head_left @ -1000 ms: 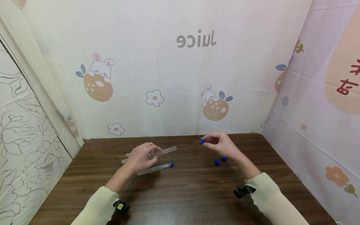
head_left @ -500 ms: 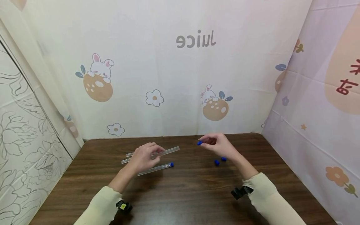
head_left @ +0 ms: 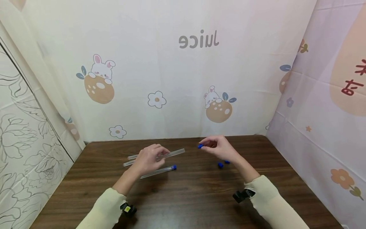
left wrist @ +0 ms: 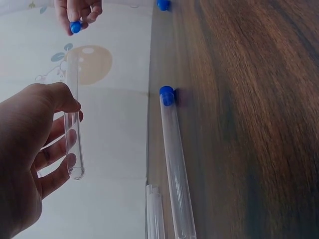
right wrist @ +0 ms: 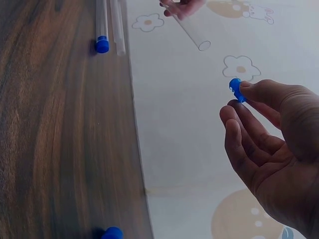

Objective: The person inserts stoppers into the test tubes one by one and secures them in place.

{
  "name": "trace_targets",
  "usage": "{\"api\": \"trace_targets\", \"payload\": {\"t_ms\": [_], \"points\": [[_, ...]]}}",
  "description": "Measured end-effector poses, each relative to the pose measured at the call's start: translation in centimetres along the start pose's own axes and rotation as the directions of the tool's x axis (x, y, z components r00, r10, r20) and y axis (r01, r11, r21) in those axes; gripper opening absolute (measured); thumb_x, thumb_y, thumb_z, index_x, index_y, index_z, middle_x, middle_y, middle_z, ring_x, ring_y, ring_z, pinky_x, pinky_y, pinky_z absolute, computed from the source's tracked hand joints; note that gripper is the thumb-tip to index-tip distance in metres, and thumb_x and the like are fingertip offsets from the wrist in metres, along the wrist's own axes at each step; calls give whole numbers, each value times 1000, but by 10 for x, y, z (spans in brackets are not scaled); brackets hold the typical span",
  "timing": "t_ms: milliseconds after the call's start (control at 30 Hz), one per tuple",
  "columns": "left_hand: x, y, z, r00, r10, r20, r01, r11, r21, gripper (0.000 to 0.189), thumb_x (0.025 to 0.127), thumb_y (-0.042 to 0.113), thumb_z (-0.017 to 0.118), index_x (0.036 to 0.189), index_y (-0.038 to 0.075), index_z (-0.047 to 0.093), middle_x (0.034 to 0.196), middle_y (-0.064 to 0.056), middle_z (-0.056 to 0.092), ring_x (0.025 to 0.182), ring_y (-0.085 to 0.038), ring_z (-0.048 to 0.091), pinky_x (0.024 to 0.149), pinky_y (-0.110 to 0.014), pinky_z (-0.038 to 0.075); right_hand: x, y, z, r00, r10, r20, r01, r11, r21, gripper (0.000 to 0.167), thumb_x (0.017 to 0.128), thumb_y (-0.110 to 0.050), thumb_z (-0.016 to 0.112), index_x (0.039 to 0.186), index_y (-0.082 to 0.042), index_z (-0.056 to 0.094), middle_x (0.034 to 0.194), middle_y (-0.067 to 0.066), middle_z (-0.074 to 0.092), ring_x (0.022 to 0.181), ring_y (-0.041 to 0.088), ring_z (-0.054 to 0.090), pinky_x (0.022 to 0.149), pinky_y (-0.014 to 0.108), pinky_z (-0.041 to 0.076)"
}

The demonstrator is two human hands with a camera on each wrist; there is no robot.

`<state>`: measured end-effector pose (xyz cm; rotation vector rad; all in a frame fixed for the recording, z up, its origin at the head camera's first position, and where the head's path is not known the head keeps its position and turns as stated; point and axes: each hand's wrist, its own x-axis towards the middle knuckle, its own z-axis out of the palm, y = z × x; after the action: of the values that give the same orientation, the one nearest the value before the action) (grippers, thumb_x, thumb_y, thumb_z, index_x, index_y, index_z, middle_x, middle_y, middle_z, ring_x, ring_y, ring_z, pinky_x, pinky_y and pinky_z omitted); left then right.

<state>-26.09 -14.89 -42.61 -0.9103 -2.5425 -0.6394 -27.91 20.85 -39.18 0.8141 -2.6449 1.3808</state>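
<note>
My left hand (head_left: 150,159) holds a clear test tube (left wrist: 73,119) between thumb and fingers, its open mouth pointing right toward the other hand. A small blue stopper (right wrist: 236,89) is pinched between the thumb and index finger of my right hand (head_left: 220,148), a short gap away from the tube's mouth. Below the left hand, a test tube with a blue cap (head_left: 158,171) lies on the table. Two uncapped tubes (head_left: 128,163) lie partly hidden behind the left hand. Under the right wrist are two loose blue stoppers (head_left: 220,165), one partly covered by the wrist.
The brown wooden table (head_left: 188,200) ends at a pale printed curtain (head_left: 183,70) close behind both hands. Another patterned curtain (head_left: 323,95) borders the right side. A white panel with flower drawings (head_left: 25,124) stands at the left.
My left hand has moved slightly right with the test tube. My right hand has shifted left with the stopper, so the gap between the two has narrowed.
</note>
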Motion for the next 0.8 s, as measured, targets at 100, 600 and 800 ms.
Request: {"api": "trace_targets", "payload": {"t_ms": [100,600,800], "points": [[1,2,0,1000,4,0,-4,1000,2,21,94,9,83,112,18,83,105,4,81,88,-18,71,71,-21,50,0,0,2,1000,-8,2,8,1000,4,17,103,-7,80,119,-2,84,107,23,83,84,8,71,75,23,59],[6,9,2,999,45,-16,-45,999,16,21,94,9,84,112,20,83,102,7,79,87,-12,67,71,-22,51,1,-1,12,1000,4,13,-5,999,32,16,103,-10,81,118,-4,85,105,16,86,90,37,77,76,24,60],[7,12,5,1000,30,1,-30,999,19,21,94,11,83,113,20,83,103,7,79,88,-12,68,73,-21,50,2,-4,15,1000,14,19,-15,999,35,16,103,-10,81,118,-5,85,105,16,86,89,32,76,76,24,60]]}}
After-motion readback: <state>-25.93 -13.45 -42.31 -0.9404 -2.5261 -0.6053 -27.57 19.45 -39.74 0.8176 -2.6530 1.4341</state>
